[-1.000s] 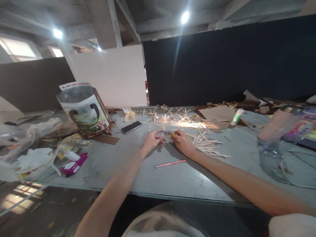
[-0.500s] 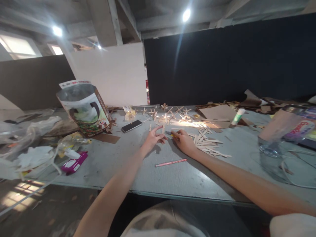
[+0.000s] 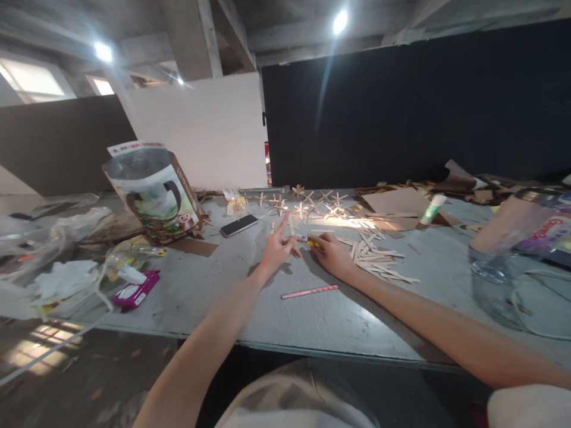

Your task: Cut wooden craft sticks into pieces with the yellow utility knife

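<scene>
Above the middle of the table, my left hand (image 3: pixel 277 248) points its index finger up and away while the thumb and other fingers close around a flat wooden stick (image 3: pixel 291 224). Just to its right, my right hand (image 3: pixel 329 252) is closed on a small yellow craft knife (image 3: pixel 314 244), whose grey tip points left at the left hand's fingertips. Fingers hide most of the knife and the stick's lower end. Beside the right hand lies a heap of loose wooden sticks (image 3: pixel 377 258). Star shapes made of sticks (image 3: pixel 301 209) stand behind the hands.
A pink striped pencil (image 3: pixel 309 292) lies in front of the hands. To the left are a phone (image 3: pixel 238 225), a large printed bag (image 3: pixel 156 199) and a purple packet (image 3: pixel 136 291). On the right stand a glue stick (image 3: pixel 432 210), cardboard (image 3: pixel 395 203) and a clear bottle (image 3: pixel 491 270).
My left index finger has lifted and straightened away from the stick. The knife has turned slightly, showing more yellow; the right hand stays almost in place.
</scene>
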Available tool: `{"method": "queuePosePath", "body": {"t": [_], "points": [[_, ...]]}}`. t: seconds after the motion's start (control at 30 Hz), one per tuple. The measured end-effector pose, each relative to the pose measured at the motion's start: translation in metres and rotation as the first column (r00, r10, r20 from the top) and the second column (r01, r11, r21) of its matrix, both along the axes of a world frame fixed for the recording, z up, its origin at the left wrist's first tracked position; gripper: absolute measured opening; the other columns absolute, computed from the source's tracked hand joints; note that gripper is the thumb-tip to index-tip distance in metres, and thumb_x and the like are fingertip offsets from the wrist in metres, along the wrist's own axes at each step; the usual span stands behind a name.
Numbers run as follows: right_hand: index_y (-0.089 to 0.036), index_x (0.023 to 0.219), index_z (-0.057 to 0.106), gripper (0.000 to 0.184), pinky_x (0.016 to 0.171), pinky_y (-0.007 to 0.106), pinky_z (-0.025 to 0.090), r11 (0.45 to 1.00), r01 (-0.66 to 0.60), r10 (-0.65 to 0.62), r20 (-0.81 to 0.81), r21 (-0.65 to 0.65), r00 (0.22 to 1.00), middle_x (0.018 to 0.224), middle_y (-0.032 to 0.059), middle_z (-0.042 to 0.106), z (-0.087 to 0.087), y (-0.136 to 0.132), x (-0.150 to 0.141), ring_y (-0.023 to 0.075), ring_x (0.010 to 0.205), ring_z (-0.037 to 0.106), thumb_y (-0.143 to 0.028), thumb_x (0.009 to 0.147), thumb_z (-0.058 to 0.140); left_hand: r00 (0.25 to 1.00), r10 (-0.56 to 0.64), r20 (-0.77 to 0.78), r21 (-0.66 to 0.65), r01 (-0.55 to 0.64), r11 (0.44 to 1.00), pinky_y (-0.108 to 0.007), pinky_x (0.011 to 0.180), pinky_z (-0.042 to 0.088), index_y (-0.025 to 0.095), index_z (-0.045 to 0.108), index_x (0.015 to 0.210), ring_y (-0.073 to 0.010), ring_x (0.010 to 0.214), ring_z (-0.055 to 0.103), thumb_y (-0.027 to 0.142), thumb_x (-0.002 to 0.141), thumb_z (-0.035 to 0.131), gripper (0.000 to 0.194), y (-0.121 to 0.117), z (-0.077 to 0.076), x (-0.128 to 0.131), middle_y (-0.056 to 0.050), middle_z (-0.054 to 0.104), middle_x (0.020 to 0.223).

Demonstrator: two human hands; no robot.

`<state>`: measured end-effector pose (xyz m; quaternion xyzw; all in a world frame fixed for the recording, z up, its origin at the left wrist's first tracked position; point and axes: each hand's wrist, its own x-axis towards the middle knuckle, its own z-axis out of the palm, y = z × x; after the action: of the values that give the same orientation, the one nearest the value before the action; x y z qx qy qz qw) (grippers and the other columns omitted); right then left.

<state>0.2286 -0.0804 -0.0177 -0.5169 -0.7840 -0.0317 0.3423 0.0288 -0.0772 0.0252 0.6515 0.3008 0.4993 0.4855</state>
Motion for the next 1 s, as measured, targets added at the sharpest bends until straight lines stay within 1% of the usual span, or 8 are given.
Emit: {"method": "queuePosePath", "body": {"t": [0.1,0.27,0.43,0.5,0.57,0.7,0.8,1.0], "points": [[-0.021,0.128,0.067,0.035,0.083,0.029,0.049,1.000,-0.003,0.003,-0.005,0.001,1.000,0.100,0.0091,0.065,-0.002,0.001,0.000,0.0208,0.092,0.063,-0.023,0.096,0.056,1.000,0.016,0.025,0.057,-0.017,0.998,-0.027,0.053,0.059,0.026,0.020,0.161,-0.0123,0.049,0.067,0.040,0.089,0.067,0.087,-0.002,0.003,0.000,-0.004,0.079,0.086],[-0.020,0.129,0.067,0.035,0.082,0.031,0.050,0.999,-0.039,0.039,0.012,0.012,0.999,0.099,0.0092,0.064,-0.005,0.003,0.000,0.0212,0.089,0.063,-0.024,0.097,0.053,1.000,0.010,0.014,0.012,-0.011,1.000,-0.026,0.051,0.057,0.029,0.018,0.161,-0.0126,0.048,0.066,0.039,0.089,0.066,0.087,-0.002,0.005,0.002,-0.004,0.078,0.086],[-0.017,0.137,0.058,0.041,0.086,0.035,0.051,0.998,-0.041,0.043,-0.054,0.041,0.998,0.107,0.0126,0.063,-0.005,0.004,0.000,0.0244,0.096,0.063,-0.022,0.100,0.041,0.997,0.043,0.068,-0.018,-0.042,0.999,-0.025,0.044,0.050,0.020,0.033,0.156,-0.0136,0.042,0.063,0.036,0.089,0.066,0.076,0.005,0.002,0.002,-0.002,0.074,0.074],[-0.017,0.141,0.054,0.043,0.088,0.037,0.052,0.997,-0.043,0.049,-0.103,0.062,0.994,0.111,0.0133,0.062,-0.004,0.003,0.001,0.0248,0.098,0.063,-0.022,0.101,0.037,0.993,0.077,0.093,-0.047,-0.073,0.996,-0.023,0.042,0.046,0.016,0.046,0.146,-0.0127,0.039,0.061,0.041,0.087,0.069,0.068,0.011,-0.001,0.001,0.000,0.070,0.069],[-0.019,0.142,0.053,0.044,0.090,0.037,0.052,0.993,-0.078,0.088,-0.124,0.085,0.988,0.111,0.0127,0.061,-0.002,0.002,0.001,0.0244,0.100,0.063,-0.021,0.101,0.036,0.991,0.098,0.090,-0.075,-0.092,0.993,-0.022,0.041,0.044,0.013,0.060,0.125,-0.0112,0.038,0.059,0.048,0.084,0.071,0.055,0.015,-0.003,0.000,0.001,0.067,0.065],[-0.026,0.141,0.057,0.045,0.091,0.038,0.053,0.972,-0.200,0.211,-0.084,0.123,0.974,0.109,0.0109,0.060,0.001,0.000,0.002,0.0240,0.102,0.060,-0.019,0.099,0.042,0.992,0.104,0.068,-0.084,-0.098,0.992,-0.021,0.038,0.040,0.014,0.069,0.095,-0.0097,0.037,0.054,0.057,0.083,0.068,0.045,0.019,-0.005,-0.001,0.003,0.058,0.056],[-0.028,0.142,0.057,0.047,0.092,0.041,0.053,0.957,-0.257,0.269,-0.078,0.137,0.960,0.111,0.0115,0.060,0.001,-0.001,0.001,0.0245,0.104,0.059,-0.018,0.098,0.042,0.994,0.104,0.023,-0.071,-0.102,0.992,-0.021,0.039,0.039,0.015,0.070,0.088,-0.0092,0.038,0.052,0.057,0.084,0.067,0.042,0.019,-0.005,0.000,0.004,0.055,0.052],[-0.026,0.142,0.056,0.044,0.092,0.040,0.053,0.950,-0.264,0.285,-0.120,0.169,0.951,0.110,0.0117,0.060,0.003,-0.003,0.001,0.0235,0.102,0.060,-0.023,0.101,0.041,0.998,0.039,-0.040,0.009,-0.039,0.999,-0.022,0.042,0.040,0.015,0.071,0.088,-0.0098,0.039,0.052,0.064,0.082,0.066,0.049,0.016,-0.005,0.002,0.004,0.055,0.049]]}}
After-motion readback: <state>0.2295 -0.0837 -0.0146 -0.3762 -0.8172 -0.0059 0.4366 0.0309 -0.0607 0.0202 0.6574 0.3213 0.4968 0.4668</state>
